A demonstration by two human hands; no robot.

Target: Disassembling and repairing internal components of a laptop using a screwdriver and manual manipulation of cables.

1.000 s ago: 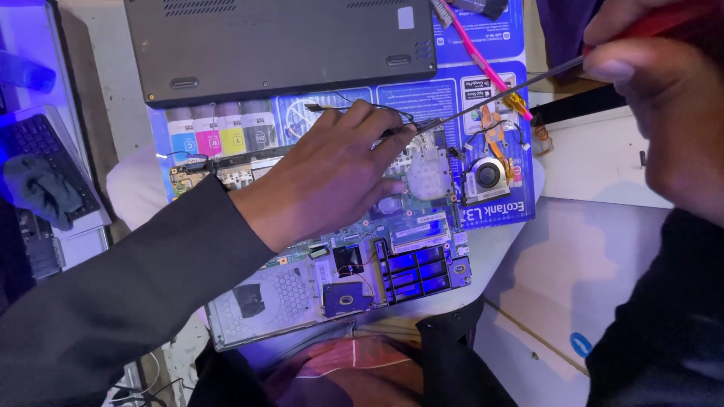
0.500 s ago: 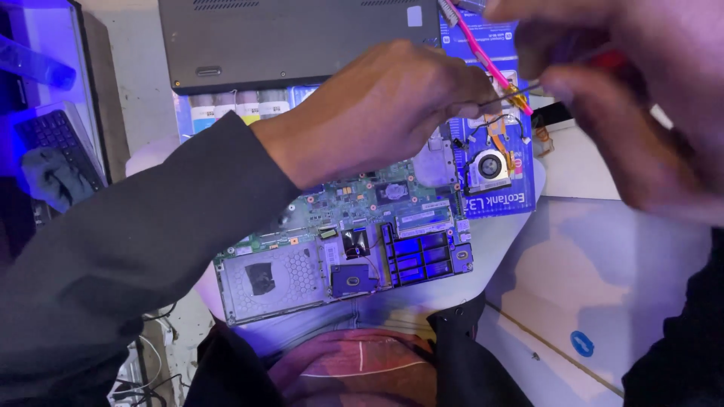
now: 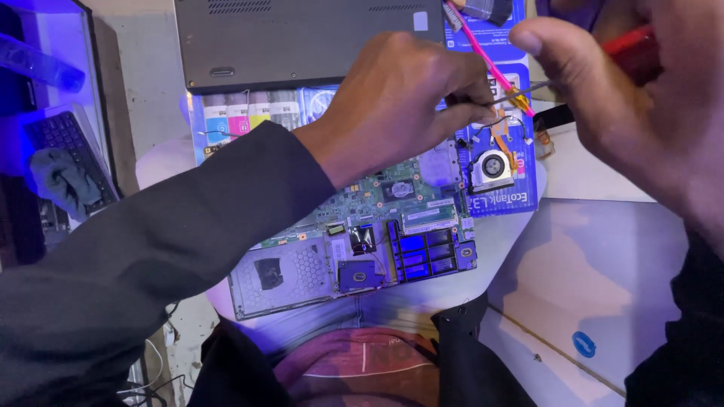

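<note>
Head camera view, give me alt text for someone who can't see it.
A person's left hand and right hand meet above an opened laptop with its circuit board exposed; the right hand holds a red-handled screwdriver, its thin shaft reaching to the left fingertips. A small round cooling fan sits at the board's right, and a grey laptop cover lies behind.

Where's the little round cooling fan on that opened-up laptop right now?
In the head view, the fan sits at the laptop board's upper right corner, just below the screwdriver tip and right of the left hand.
</note>
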